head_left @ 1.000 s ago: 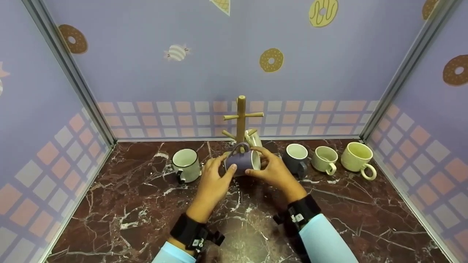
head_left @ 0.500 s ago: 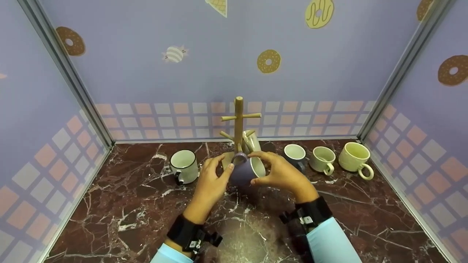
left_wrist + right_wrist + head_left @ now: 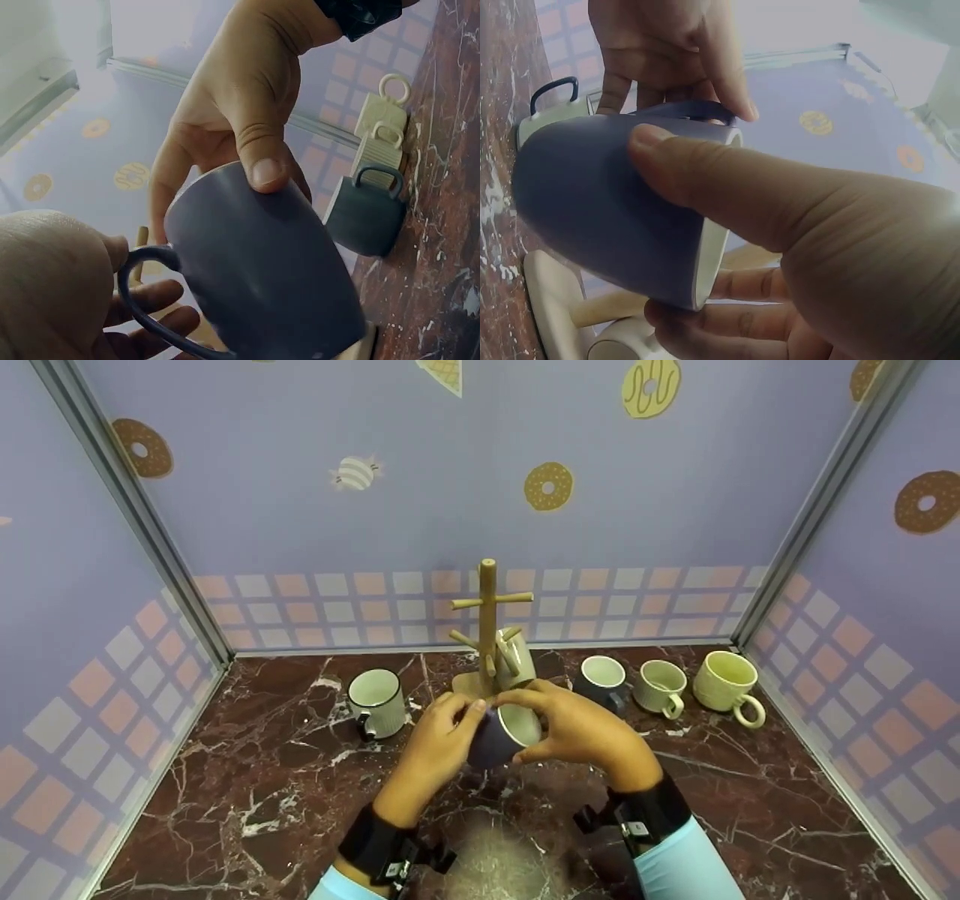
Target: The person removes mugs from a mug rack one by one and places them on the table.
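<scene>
A purple mug (image 3: 493, 741) with a pale inside is held tilted in front of the wooden mug tree (image 3: 487, 619), its mouth facing right. My right hand (image 3: 589, 727) grips it at the rim, the thumb (image 3: 682, 161) on the outer wall and fingers on the far side. My left hand (image 3: 439, 739) is at the handle (image 3: 142, 307), thumb touching its upper end and fingers behind it. In the head view the handle is hidden by the hands. Behind the tree's lower pegs a cream mug (image 3: 517, 658) hangs tilted.
Left of the tree stands a white mug (image 3: 377, 703) with a black rim. To the right stand a dark blue mug (image 3: 600, 684), a small ribbed cream mug (image 3: 660, 688) and a pale yellow mug (image 3: 725, 682). Patterned walls (image 3: 420, 525) enclose the marble-look table (image 3: 285, 810).
Both hands have brought the purple mug down and nearer, away from the tree's lower front peg. The mug has turned, its mouth now showing more, and the right wrist has shifted to the right.
</scene>
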{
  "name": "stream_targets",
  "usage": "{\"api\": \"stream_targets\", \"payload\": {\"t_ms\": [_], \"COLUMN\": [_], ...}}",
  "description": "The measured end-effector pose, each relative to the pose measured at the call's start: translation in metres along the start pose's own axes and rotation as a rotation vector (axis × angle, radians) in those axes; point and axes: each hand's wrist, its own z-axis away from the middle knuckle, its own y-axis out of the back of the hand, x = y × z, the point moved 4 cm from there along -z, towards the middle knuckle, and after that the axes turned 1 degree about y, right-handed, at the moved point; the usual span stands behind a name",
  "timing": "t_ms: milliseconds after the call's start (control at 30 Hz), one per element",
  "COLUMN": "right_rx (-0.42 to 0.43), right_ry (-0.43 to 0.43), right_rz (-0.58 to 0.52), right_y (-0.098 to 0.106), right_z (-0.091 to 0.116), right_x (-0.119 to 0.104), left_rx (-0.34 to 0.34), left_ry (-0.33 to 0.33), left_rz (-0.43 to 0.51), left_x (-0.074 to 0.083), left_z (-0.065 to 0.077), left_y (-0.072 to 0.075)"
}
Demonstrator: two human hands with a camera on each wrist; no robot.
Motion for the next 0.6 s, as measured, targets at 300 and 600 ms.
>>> {"api": "stream_targets", "payload": {"t_ms": [300,600], "right_rx": [-0.024,-0.03], "right_ry": [0.046,0.057], "right_rz": [0.067,0.087], "right_y": [-0.003,-0.001], "right_z": [0.006,0.009], "right_x": [-0.009,-0.013], "left_rx": [-0.107,-0.126], "left_ry": [0.052,0.084], "left_rz": [0.036,0.074], "left_x": [0.0,0.001], "left_z": [0.003,0.005], "left_y": [-0.001,-0.002]}}
